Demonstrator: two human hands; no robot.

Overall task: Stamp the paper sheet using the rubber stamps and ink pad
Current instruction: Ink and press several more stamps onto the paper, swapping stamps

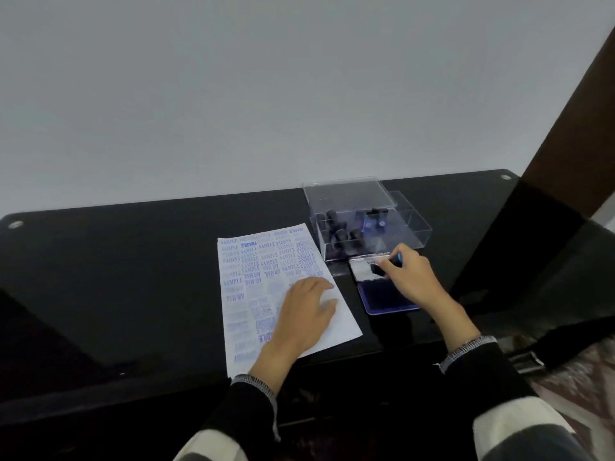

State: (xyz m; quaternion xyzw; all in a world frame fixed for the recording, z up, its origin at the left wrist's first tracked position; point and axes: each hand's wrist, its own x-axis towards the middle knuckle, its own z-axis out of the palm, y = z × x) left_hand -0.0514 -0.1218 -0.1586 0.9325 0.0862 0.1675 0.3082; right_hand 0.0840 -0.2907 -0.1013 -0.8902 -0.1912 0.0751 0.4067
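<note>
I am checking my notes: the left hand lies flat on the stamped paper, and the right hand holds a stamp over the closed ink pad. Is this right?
Not quite: in the head view the ink pad is open, lid up. The left hand lies flat on the stamped paper, and the right hand holds a stamp.

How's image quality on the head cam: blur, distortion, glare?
Head view: wide-angle bend in the black table edge; right hand and the stamp it grips are motion-blurred; the clear box shows faint sheen; paper sheet prints stay partly legible; lighting flat.

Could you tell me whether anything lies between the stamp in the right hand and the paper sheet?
Mostly no. The right hand holds the stamp over the ink pad's open lid; bare table lies between it and the paper sheet. The left hand covers part of the sheet.
</note>
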